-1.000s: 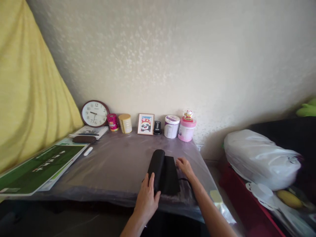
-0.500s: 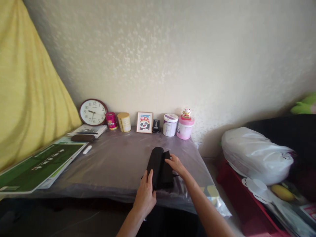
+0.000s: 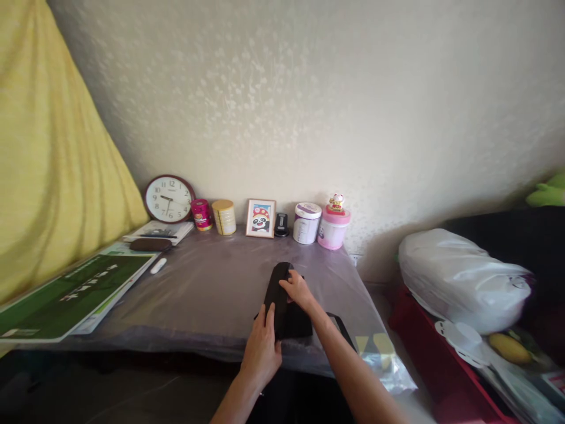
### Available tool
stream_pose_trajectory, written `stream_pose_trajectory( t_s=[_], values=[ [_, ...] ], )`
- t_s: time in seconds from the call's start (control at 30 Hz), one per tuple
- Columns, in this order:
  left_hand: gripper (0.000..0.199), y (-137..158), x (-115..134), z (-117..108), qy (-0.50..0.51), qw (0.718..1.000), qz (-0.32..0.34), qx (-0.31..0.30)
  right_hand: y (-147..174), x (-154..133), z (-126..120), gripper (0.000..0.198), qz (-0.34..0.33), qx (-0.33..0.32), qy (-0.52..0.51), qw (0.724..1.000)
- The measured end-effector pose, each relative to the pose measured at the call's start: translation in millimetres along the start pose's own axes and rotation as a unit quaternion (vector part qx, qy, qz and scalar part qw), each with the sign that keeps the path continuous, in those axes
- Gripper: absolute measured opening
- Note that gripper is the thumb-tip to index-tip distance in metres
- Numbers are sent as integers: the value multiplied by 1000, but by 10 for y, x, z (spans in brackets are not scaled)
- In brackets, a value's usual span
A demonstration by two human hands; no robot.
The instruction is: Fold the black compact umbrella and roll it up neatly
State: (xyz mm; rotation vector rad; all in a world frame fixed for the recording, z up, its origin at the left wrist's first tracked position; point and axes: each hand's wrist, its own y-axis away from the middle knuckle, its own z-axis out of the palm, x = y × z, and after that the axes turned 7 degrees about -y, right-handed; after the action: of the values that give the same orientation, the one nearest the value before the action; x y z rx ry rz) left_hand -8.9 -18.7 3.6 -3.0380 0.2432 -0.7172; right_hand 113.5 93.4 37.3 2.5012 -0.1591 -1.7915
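Observation:
A long black folded item point(image 3: 277, 294), its exact kind unclear, lies near the front edge of the table. It has a rounded, roll-like left side and a flatter part on the right. My left hand point(image 3: 261, 347) grips its near left side, fingers on top. Over its far right side my right hand point(image 3: 298, 290) is closed, the thumb and fingertips pinching a black flap at the upper edge. Part of the item is hidden under the right hand and wrist. Beside my right forearm a dark flat piece with a pale edge point(image 3: 341, 328) shows.
Along the wall stand a round clock point(image 3: 169, 199), a pink can point(image 3: 202, 215), a yellow-lidded can point(image 3: 224, 218), a panda picture frame point(image 3: 261, 218) and two tubs. Green boards point(image 3: 66, 297) lie left. A red bin point(image 3: 424, 347) with a white bag point(image 3: 463, 277) stands right.
My right hand has moved left with the black flap, folding it over toward the rolled side. The dark flat piece by my right forearm has come into view. My left hand keeps its hold.

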Motion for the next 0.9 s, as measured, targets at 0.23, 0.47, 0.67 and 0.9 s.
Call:
stream_pose_trajectory(
  t_s=[0.23, 0.47, 0.67, 0.9],
  values=[
    [89, -7, -8, 30, 9, 1000, 12, 11, 3, -30, 68, 43, -7, 0, 21, 1000],
    [91, 4, 21, -18, 39, 999, 7, 15, -10, -41, 98, 41, -50, 9, 113, 992],
    [98, 13, 27, -20, 61, 997, 21, 31, -48, -33, 104, 34, -118, 37, 207, 970],
    [95, 25, 61, -70, 38, 999, 10, 12, -73, -46, 107, 24, -125, 2, 218, 968]
  ],
)
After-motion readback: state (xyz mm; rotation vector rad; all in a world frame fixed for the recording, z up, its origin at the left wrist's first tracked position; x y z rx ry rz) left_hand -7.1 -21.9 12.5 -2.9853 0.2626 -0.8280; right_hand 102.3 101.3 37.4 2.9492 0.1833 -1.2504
